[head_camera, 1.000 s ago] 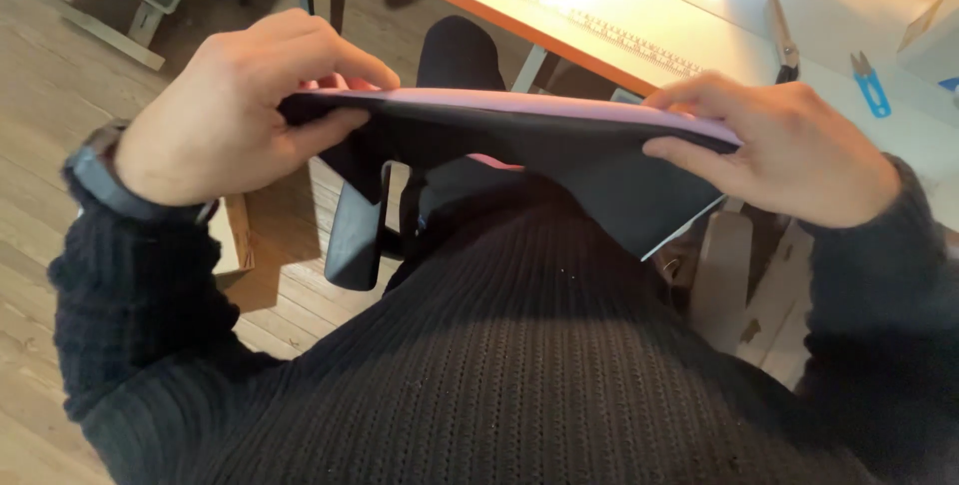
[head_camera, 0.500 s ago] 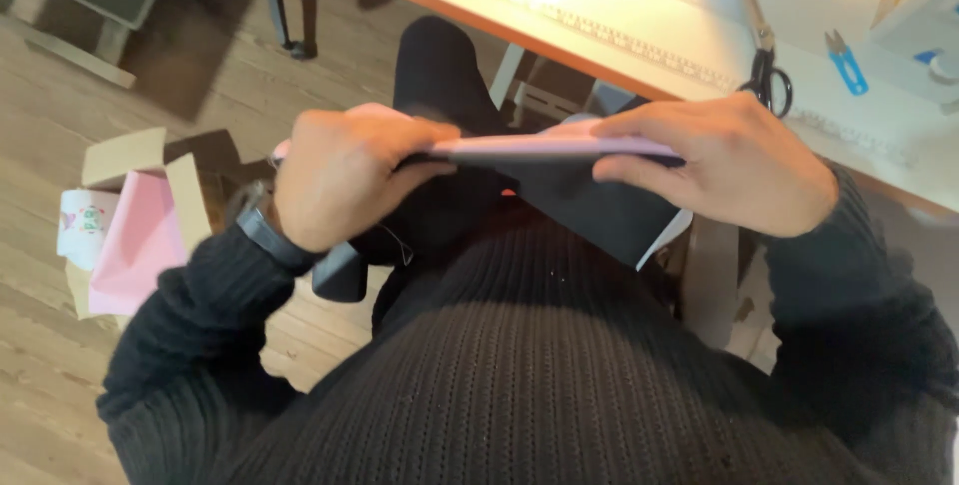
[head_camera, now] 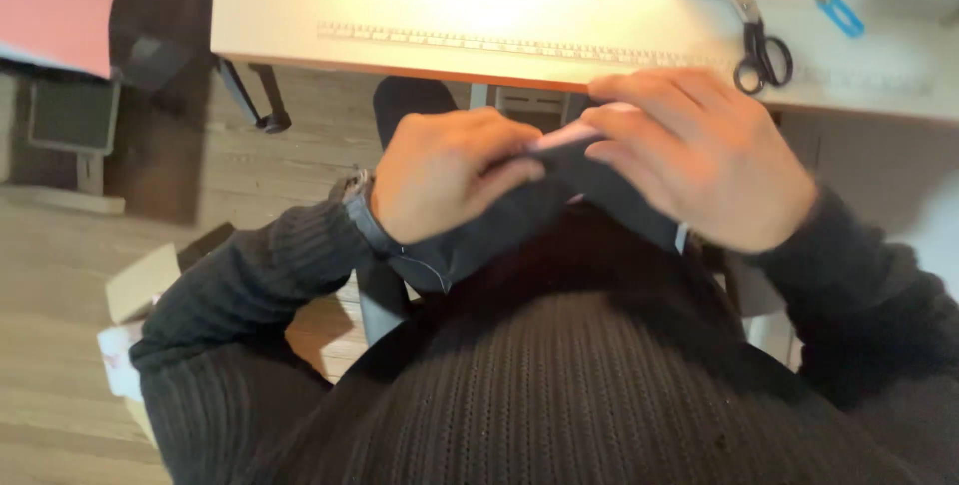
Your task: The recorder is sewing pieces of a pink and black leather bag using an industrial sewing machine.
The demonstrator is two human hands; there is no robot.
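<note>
I hold a piece of dark fabric with a pink layer in front of my chest, just below the table edge. My left hand grips its left part, fingers curled over the top edge. My right hand grips the right part, fingers folded over the cloth, close beside the left hand. The cloth is bunched between the two hands and a dark end hangs below my left hand. My black knitted sleeves fill the lower view.
A pale table with a printed ruler strip lies ahead. Black-handled scissors and small blue snips rest at its right. An open cardboard box stands on the wooden floor at left. A pink sheet is top left.
My hands have come closer together, gathering the cloth that was stretched wide between them. The view has swung up towards the table.
</note>
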